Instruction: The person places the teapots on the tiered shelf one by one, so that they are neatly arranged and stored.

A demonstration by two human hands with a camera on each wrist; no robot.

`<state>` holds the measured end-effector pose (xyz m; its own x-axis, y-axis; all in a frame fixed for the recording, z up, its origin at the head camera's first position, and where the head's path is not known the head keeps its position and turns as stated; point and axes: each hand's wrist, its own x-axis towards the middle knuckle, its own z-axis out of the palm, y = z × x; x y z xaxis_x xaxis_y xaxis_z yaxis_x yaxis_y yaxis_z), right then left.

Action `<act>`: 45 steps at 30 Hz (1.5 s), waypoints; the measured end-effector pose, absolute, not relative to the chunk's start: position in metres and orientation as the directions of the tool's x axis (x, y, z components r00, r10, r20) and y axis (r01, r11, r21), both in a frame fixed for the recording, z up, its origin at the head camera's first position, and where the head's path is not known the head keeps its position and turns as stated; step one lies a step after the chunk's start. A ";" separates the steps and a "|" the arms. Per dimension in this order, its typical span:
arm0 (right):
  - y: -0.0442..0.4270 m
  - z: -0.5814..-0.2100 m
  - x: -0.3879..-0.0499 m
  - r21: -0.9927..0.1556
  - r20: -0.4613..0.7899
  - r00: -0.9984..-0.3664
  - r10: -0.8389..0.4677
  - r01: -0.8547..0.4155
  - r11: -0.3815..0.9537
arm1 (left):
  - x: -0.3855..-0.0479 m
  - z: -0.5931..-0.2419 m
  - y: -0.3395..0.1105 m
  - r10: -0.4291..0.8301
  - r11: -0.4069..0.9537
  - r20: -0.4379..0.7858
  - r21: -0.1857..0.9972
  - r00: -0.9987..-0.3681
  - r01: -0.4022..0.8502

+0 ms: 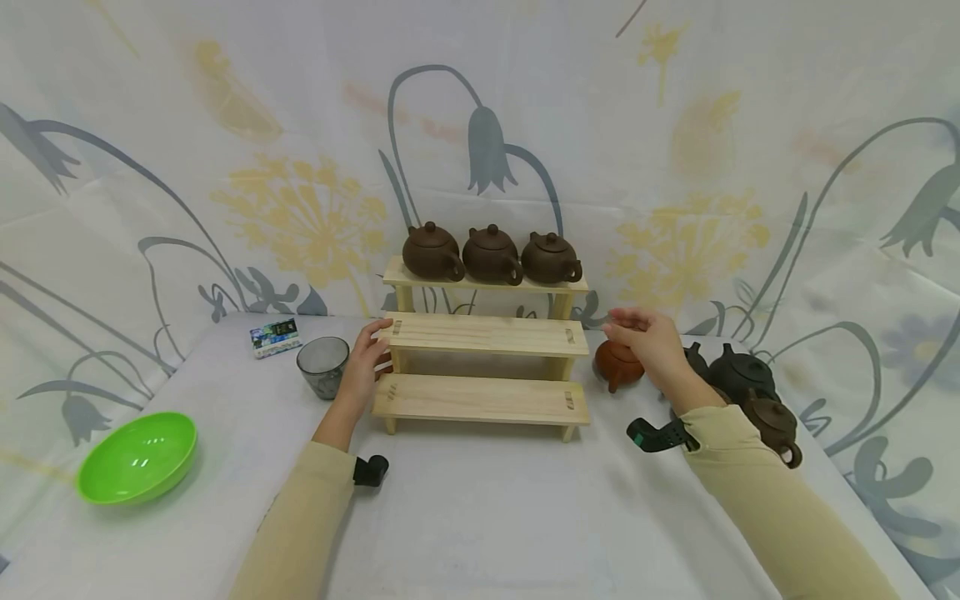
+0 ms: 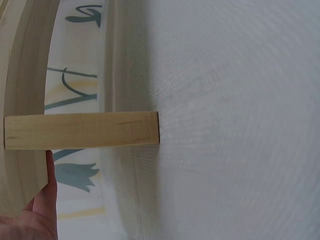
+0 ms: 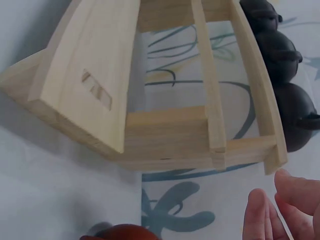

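A three-tier wooden display stand (image 1: 487, 400) stands in the middle of the table. Three dark brown teapots (image 1: 491, 254) sit in a row on its top tier; the lower two tiers are bare. My left hand (image 1: 363, 367) grips the left end of the middle tier, and in the left wrist view part of that hand (image 2: 37, 222) shows beside the board. To the right of the stand my right hand (image 1: 645, 337) hovers above a reddish-brown teapot (image 1: 618, 367), holding nothing. Its fingers and thumb stand apart in the right wrist view, near the top tier's end.
Several dark teapots (image 1: 742, 375) cluster at the right, partly behind my right forearm. Left of the stand are a grey glass cup (image 1: 324, 367) and a small printed box (image 1: 275, 337). A bright green bowl (image 1: 137, 458) lies farther left. A patterned cloth (image 1: 315, 217) hangs behind the table.
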<state>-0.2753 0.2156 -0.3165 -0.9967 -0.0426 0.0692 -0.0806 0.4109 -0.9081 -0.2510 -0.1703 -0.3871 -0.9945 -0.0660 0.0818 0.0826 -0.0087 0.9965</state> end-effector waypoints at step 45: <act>0.238 -0.406 -0.251 -0.942 -0.031 -0.983 0.183 0.090 0.323 | -0.251 -0.388 -0.170 -0.063 -0.014 0.090 0.996 -0.994 0.091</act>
